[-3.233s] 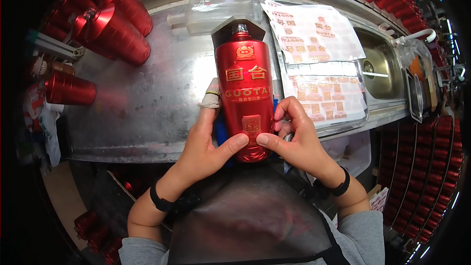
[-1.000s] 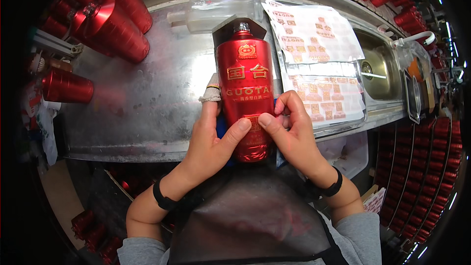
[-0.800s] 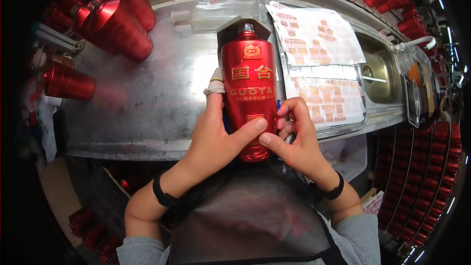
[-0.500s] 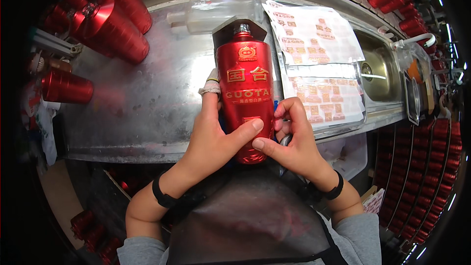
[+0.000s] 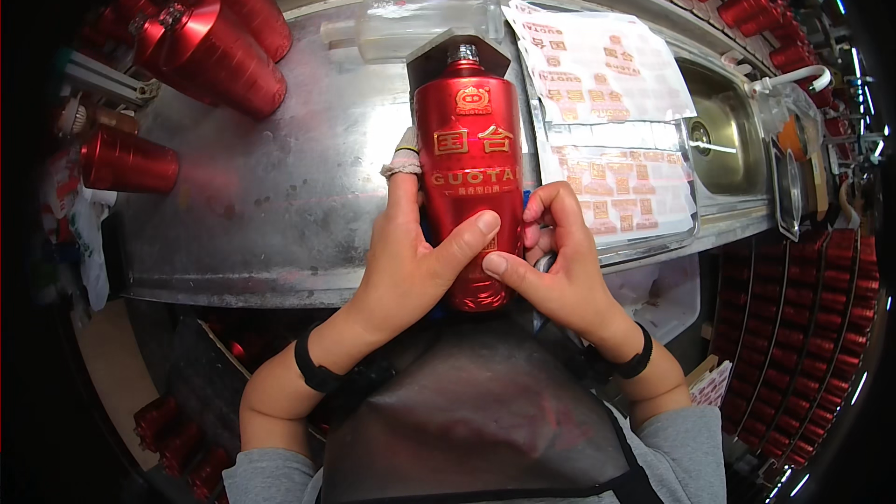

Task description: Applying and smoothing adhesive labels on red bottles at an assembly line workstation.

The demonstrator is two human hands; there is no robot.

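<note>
A shiny red bottle [image 5: 467,154] with gold raised lettering lies in front of me, its dark neck pointing away. My left hand [image 5: 411,247] wraps its left side, the thumb pressing on the lower front; a whitish wrap covers one fingertip. From the right, my right hand [image 5: 555,257] grips the lower part, its thumb on the front and the other fingers curled at the side. Behind the bottle's neck shows a dark angular holder [image 5: 499,58]. A bit of blue peeks out by the right fingers; what it is I cannot tell.
Beyond the bottle a clear glass bottle [image 5: 429,26] lies on the metal table [image 5: 280,224]. Printed decal sheets [image 5: 607,65] lie to the right, beside a sink [image 5: 728,149]. Red bottles [image 5: 224,56] stand at the left; racks of red bottles [image 5: 793,345] fill the lower right.
My left thumb has shifted slightly up over the gold mark on the bottle's lower front. Both hands keep their hold; the bottle is almost unmoved.
</note>
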